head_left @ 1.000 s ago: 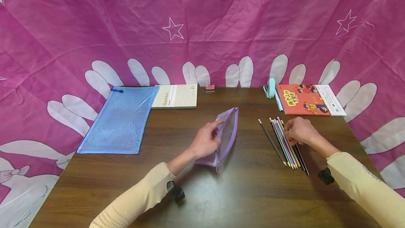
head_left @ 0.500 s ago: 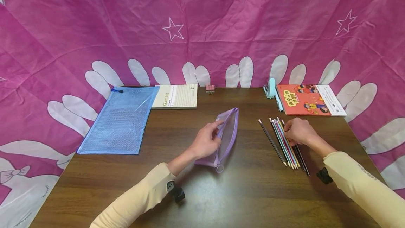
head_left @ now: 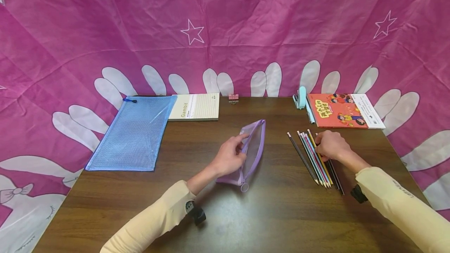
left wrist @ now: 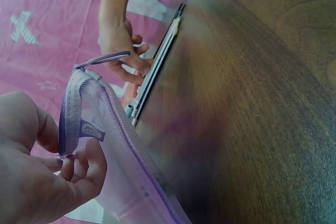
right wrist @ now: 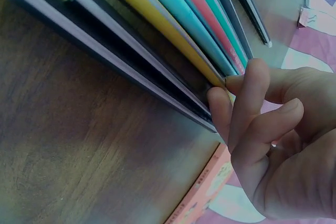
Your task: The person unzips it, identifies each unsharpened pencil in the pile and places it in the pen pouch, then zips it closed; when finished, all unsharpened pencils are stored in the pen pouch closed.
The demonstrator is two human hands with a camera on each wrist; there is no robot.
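Pinched by the left hand [head_left: 230, 155], the purple pouch [head_left: 259, 154] gapes rightward, toward the pencils [head_left: 317, 163]; these run lengthwise away, slanting left, nearer the right hand [head_left: 332, 145] at their far half. Whether it grasps one, I can't tell. Beyond lies a book [head_left: 337, 112].

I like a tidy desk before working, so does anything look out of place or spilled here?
Only mildly: one slim black wooden pencil lies by itself, just left of the loose bundle of multicoloured wooden pencils, so it looks strayed from the group. I see no spill or damage.
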